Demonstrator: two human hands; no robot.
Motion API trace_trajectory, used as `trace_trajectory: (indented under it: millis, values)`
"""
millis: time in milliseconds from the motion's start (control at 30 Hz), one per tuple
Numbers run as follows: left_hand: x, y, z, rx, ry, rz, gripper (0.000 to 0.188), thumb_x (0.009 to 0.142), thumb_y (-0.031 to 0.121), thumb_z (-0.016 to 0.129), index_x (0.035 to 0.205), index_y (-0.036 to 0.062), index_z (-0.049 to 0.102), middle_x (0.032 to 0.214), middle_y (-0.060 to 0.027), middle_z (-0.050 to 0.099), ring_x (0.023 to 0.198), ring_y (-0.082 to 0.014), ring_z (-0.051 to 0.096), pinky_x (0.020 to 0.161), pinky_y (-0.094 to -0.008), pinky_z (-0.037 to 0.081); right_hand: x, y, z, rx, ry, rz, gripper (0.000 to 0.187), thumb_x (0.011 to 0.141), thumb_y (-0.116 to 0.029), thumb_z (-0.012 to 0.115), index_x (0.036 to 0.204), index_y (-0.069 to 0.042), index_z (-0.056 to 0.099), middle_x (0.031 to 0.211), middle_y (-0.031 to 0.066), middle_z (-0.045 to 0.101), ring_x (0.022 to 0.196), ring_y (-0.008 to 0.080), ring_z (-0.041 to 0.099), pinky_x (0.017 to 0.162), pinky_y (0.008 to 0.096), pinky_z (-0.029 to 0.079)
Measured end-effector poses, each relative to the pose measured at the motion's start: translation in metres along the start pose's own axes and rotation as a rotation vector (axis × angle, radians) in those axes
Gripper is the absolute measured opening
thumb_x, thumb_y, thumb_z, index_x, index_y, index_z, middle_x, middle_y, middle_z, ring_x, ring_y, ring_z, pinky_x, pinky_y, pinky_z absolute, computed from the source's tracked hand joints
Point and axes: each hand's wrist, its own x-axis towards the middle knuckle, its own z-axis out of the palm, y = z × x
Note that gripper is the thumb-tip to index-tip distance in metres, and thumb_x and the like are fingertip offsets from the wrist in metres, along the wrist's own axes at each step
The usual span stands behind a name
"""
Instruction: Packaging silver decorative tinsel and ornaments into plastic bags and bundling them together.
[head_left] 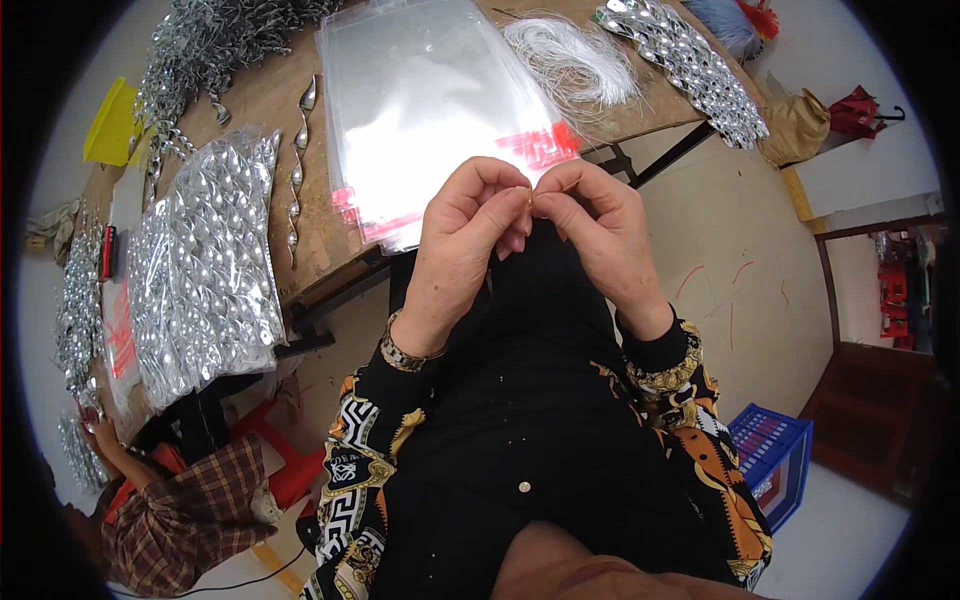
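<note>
My left hand (468, 225) and my right hand (597, 222) meet fingertip to fingertip in front of me, over the near edge of the table. Each has thumb and forefinger pinched together. Whatever lies between the fingertips is too small to make out. Just beyond my hands a stack of clear plastic bags (415, 110) with red-and-white strips lies on the table. Left of the stack lies a single twisted silver strand (297, 180). A bundle of thin white string (575, 60) rests at the far right of the bags.
Bagged silver twisted ornaments (205, 260) cover the table's left side; a loose silver heap (225, 50) sits behind. More silver ornaments (690, 70) overhang the right edge. At lower left, a co-worker in a plaid shirt (190, 515) works. A blue plastic crate (770, 455) stands at right.
</note>
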Motion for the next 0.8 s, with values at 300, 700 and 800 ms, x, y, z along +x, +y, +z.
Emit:
trace_trajectory:
  millis: [300, 700, 800]
  values:
    - [-0.0032, 0.0040, 0.0026, 0.417, -0.006, 0.141, 0.009, 0.095, 0.008, 0.063, 0.096, 0.0009, 0.068, 0.083, 0.0000, 0.063, 0.075, -0.0049, 0.056, 0.064, -0.0194, 0.043, 0.0007, 0.0000, -0.0078, 0.034, 0.082, 0.024, 0.006, 0.094, -0.003, 0.064, 0.098, -0.001, 0.065, 0.084, -0.0001, 0.065, 0.070, 0.0033, 0.052, 0.062, 0.0188, 0.041]
    - [-0.0001, 0.0031, -0.0001, 0.269, 0.087, 0.106, 0.012, 0.095, 0.009, 0.063, 0.097, 0.0000, 0.071, 0.084, -0.0007, 0.067, 0.074, -0.0055, 0.057, 0.063, -0.0198, 0.044, -0.0033, -0.0025, 0.0009, 0.035, -0.018, 0.018, 0.036, 0.091, 0.000, 0.065, 0.127, 0.000, 0.063, 0.082, -0.0006, 0.063, 0.072, 0.0046, 0.055, 0.064, 0.0189, 0.043]
    - [0.0000, 0.0041, -0.0001, 0.289, 0.082, 0.109, 0.012, 0.094, 0.008, 0.064, 0.098, -0.0004, 0.071, 0.084, -0.0013, 0.067, 0.076, -0.0057, 0.059, 0.065, -0.0200, 0.045, -0.0037, -0.0011, 0.0003, -0.044, -0.035, 0.004, 0.038, 0.090, 0.001, 0.065, 0.128, -0.001, 0.063, 0.081, -0.0007, 0.064, 0.071, 0.0048, 0.054, 0.064, 0.0191, 0.043]
